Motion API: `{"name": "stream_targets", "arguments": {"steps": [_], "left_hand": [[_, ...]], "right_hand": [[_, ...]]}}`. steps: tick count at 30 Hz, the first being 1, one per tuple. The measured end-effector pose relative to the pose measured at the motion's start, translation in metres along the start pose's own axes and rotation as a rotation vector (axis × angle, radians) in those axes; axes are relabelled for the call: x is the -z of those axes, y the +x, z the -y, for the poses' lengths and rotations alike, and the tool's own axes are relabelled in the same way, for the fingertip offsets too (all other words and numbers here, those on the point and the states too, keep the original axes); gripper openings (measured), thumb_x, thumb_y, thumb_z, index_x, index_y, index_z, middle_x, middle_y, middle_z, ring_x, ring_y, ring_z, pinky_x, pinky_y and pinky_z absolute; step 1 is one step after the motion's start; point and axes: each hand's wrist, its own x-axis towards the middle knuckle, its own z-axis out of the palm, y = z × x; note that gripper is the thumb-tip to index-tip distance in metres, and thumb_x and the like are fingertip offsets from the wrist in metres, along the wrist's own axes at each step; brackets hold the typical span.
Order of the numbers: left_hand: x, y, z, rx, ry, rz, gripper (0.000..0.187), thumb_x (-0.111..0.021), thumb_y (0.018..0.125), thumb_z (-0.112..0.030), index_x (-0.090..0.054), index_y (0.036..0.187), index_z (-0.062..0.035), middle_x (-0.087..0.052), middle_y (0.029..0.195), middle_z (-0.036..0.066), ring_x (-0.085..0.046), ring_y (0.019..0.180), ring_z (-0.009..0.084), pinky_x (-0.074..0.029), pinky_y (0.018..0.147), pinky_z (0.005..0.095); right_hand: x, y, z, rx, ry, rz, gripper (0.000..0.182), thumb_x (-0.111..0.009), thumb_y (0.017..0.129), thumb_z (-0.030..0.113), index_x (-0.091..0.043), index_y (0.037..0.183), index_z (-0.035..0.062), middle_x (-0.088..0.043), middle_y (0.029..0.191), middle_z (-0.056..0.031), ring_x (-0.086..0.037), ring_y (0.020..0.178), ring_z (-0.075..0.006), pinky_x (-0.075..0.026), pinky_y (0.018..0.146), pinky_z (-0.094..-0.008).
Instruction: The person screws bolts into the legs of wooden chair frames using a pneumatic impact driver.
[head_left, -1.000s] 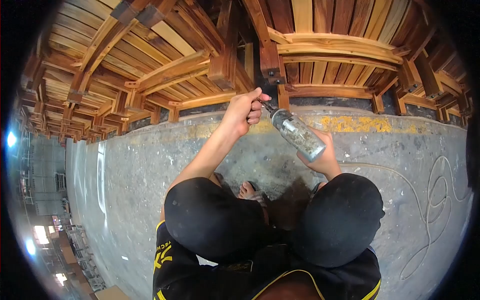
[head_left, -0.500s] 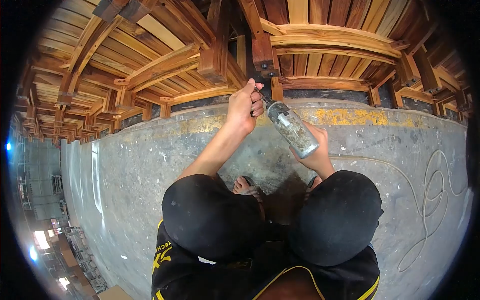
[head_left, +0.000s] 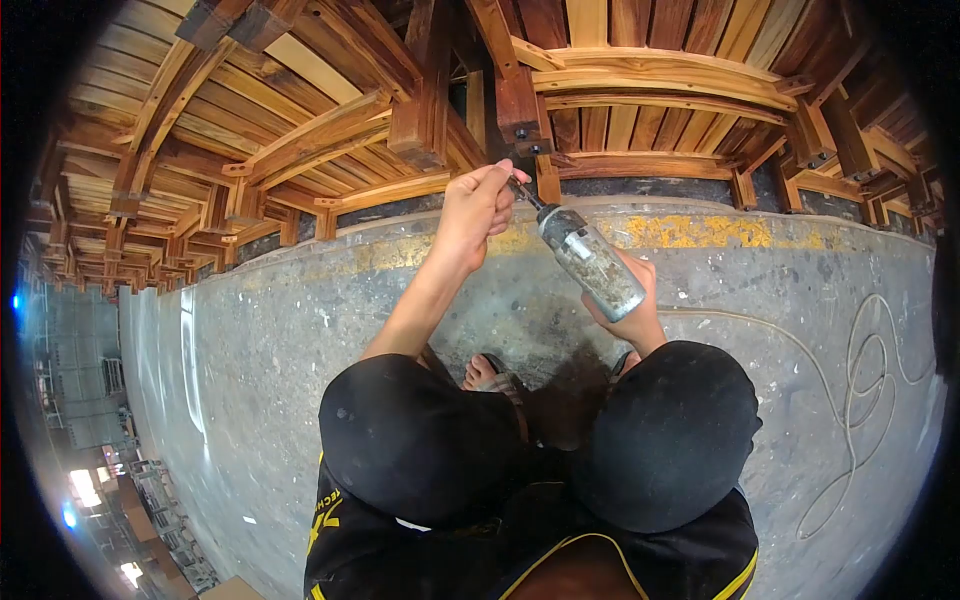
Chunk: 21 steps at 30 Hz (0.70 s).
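Observation:
My right hand [head_left: 628, 303] grips the body of a worn grey power driver [head_left: 592, 262], which points up and left at a dark wooden leg block [head_left: 520, 118] of a slatted chair frame. My left hand [head_left: 472, 210] pinches the driver's bit [head_left: 522, 189] near its tip, fingers closed around it, just below the block with its bolt holes. My knees in black trousers fill the lower middle, and a sandalled foot shows between them.
Rows of upturned wooden slatted chairs [head_left: 300, 130] run along the top and off to the left. A thin cable [head_left: 860, 400] loops over the concrete floor [head_left: 270, 340] at right. A faded yellow line [head_left: 700, 232] marks the floor.
The left hand has shifted slightly up and left along the bit, and the driver has tilted a little. The view has drifted upward a bit.

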Motion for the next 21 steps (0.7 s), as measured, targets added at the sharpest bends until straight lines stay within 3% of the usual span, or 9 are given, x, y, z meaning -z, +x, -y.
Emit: {"name": "stream_targets", "arguments": {"steps": [3,6,8,9,11,12,14,18,21], "left_hand": [[-0.002,-0.006,-0.006,0.022,0.082,0.051,0.028,-0.049,0.097,-0.029,-0.058,0.096,-0.0024,-0.028,0.056,-0.008,-0.025,0.045,0.0031,-0.02,0.042,0.0197],[-0.006,-0.011,-0.007,0.052,-0.056,0.086,0.03,-0.048,0.097,-0.03,-0.058,0.098,-0.002,-0.03,0.056,-0.008,-0.026,0.045,0.0036,-0.021,0.041,0.0201],[0.0,-0.01,-0.003,0.172,-0.345,0.211,0.033,-0.047,0.097,-0.033,-0.057,0.104,-0.0019,-0.036,0.057,-0.007,-0.029,0.045,0.0045,-0.022,0.04,0.0208],[0.007,-0.008,0.002,0.171,-0.345,0.215,0.033,-0.047,0.097,-0.033,-0.057,0.104,-0.0019,-0.036,0.057,-0.007,-0.029,0.045,0.0045,-0.022,0.04,0.0208],[0.021,-0.003,0.015,0.249,-0.549,0.257,0.031,-0.046,0.096,-0.027,-0.054,0.108,0.0001,-0.04,0.062,-0.004,-0.032,0.048,0.0069,-0.025,0.041,0.0213],[0.025,-0.001,0.021,0.247,-0.552,0.256,0.031,-0.046,0.096,-0.027,-0.054,0.108,0.0001,-0.04,0.062,-0.004,-0.032,0.048,0.0069,-0.025,0.041,0.0213],[0.029,-0.001,0.03,0.315,-0.609,0.061,0.025,-0.044,0.094,-0.016,-0.052,0.109,0.0022,-0.039,0.066,-0.002,-0.033,0.049,0.0087,-0.025,0.041,0.0217],[0.039,-0.002,0.043,0.36,-0.744,0.026,0.024,-0.044,0.09,-0.013,-0.051,0.107,0.004,-0.047,0.071,0.003,-0.039,0.053,0.01,-0.028,0.041,0.0222],[0.05,0.002,0.058,0.323,-0.585,0.031,0.023,-0.044,0.091,-0.015,-0.05,0.105,0.0029,-0.049,0.074,0.004,-0.04,0.053,0.01,-0.029,0.04,0.0225]], "right_hand": [[-0.001,-0.003,-0.001,0.021,-0.006,-0.014,0.038,-0.066,0.058,0.004,-0.061,0.095,-0.0001,-0.063,0.082,-0.0143,-0.062,0.069,-0.033,-0.049,0.067,-0.032],[-0.002,-0.004,-0.002,0.029,-0.021,-0.042,0.037,-0.066,0.058,0.004,-0.061,0.095,0.0,-0.063,0.081,-0.014,-0.062,0.069,-0.0321,-0.049,0.067,-0.0317],[-0.002,-0.005,-0.004,0.028,-0.027,-0.054,0.037,-0.066,0.059,0.004,-0.061,0.095,0.0001,-0.063,0.081,-0.0137,-0.062,0.069,-0.0315,-0.049,0.067,-0.0315],[-0.002,-0.006,-0.006,0.027,-0.028,-0.052,0.036,-0.066,0.06,0.004,-0.061,0.095,0.0,-0.063,0.081,-0.0135,-0.062,0.069,-0.0306,-0.049,0.067,-0.0311],[-0.001,-0.006,-0.007,0.027,-0.03,-0.047,0.035,-0.066,0.06,0.003,-0.061,0.095,-0.0001,-0.063,0.081,-0.0132,-0.063,0.068,-0.0297,-0.049,0.067,-0.0306],[-0.001,-0.007,-0.006,0.027,-0.021,-0.057,0.033,-0.066,0.061,0.003,-0.061,0.094,0.0006,-0.063,0.08,-0.0127,-0.062,0.067,-0.0291,-0.049,0.066,-0.0306],[-0.001,-0.008,-0.007,0.021,-0.006,-0.063,0.03,-0.065,0.062,0.002,-0.062,0.092,0.0014,-0.063,0.08,-0.0122,-0.062,0.067,-0.0285,-0.049,0.066,-0.0305],[0.002,-0.011,-0.013,0.038,-0.065,0.006,0.041,-0.068,0.058,0.003,-0.062,0.098,-0.0025,-0.065,0.083,-0.0141,-0.066,0.072,-0.0286,-0.049,0.067,-0.0293],[0.006,-0.018,-0.01,-0.029,-0.152,0.057,0.038,-0.069,0.06,0.004,-0.062,0.097,-0.0018,-0.065,0.082,-0.0137,-0.066,0.072,-0.0273,-0.05,0.067,-0.0295]]}}
